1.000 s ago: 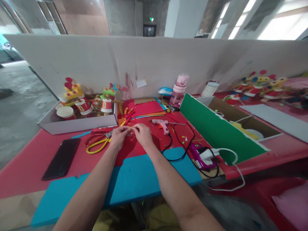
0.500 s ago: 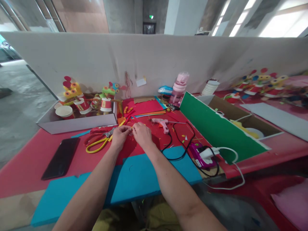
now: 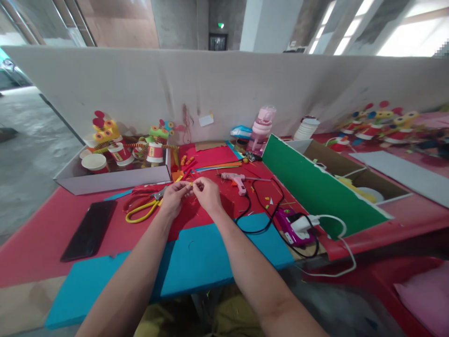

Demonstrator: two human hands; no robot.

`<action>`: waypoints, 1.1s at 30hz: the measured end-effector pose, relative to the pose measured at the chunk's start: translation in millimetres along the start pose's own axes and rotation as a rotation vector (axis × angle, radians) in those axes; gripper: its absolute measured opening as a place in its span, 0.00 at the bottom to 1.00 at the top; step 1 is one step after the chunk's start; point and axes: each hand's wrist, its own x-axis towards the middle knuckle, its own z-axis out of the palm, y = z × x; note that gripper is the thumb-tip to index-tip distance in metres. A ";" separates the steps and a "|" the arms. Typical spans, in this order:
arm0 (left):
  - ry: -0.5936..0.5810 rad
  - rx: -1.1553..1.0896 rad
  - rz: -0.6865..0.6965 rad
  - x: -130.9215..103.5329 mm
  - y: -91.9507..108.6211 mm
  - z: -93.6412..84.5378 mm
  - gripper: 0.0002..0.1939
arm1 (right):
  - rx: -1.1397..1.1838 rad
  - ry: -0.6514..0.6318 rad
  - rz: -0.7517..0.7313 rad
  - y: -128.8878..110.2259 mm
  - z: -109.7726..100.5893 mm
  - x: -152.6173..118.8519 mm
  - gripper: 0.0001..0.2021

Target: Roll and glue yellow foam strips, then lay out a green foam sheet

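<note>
My left hand (image 3: 175, 195) and my right hand (image 3: 207, 193) meet over the red tabletop, fingertips pinched together. Between them is a small yellow piece (image 3: 191, 184), mostly hidden by the fingers; it looks like a folded bit of paper strip. Just left of my left hand lie scissors with yellow handles (image 3: 142, 213) and a red-handled tool (image 3: 140, 192). Right of my right hand, a pink glue gun (image 3: 235, 180) rests on its side. Beyond the fingertips are red paper strips (image 3: 189, 174) and orange strips (image 3: 220, 165).
A white box (image 3: 115, 182) with paper-cup figures stands at the left, a black phone (image 3: 89, 229) in front of it. To the right are a green-sided box (image 3: 315, 187), a purple power strip (image 3: 293, 227) and looping cables. A blue board (image 3: 196, 262) lines the front edge.
The fingers of both hands have shifted slightly around the small yellow piece, which shows a little more now. Everything on the table stays where it was.
</note>
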 end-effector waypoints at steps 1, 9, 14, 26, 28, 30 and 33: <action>-0.013 -0.019 -0.016 0.4 -0.1 -0.7 0.14 | 0.045 -0.003 0.017 0.4 -0.3 0.6 0.04; -0.064 -0.099 -0.085 0.4 2.8 -3.8 0.13 | 0.331 -0.061 0.095 3.1 -3.3 3.4 0.06; -0.028 -0.094 -0.089 -0.6 5.1 -3.2 0.14 | 0.413 -0.096 0.129 10.7 -1.8 6.5 0.07; -0.035 0.056 0.014 1.1 0.0 -5.6 0.13 | 0.253 -0.027 0.076 9.6 -4.5 4.8 0.09; -0.030 0.088 0.028 0.9 -1.0 -4.7 0.13 | 0.212 -0.031 0.073 9.8 -4.9 4.7 0.08; -0.022 0.141 0.048 0.6 -2.4 -3.7 0.12 | 0.121 -0.034 0.040 8.7 -5.5 3.3 0.07; 0.005 0.258 0.092 -0.1 -5.1 -1.6 0.12 | -0.113 -0.026 -0.060 4.6 -6.5 -1.0 0.05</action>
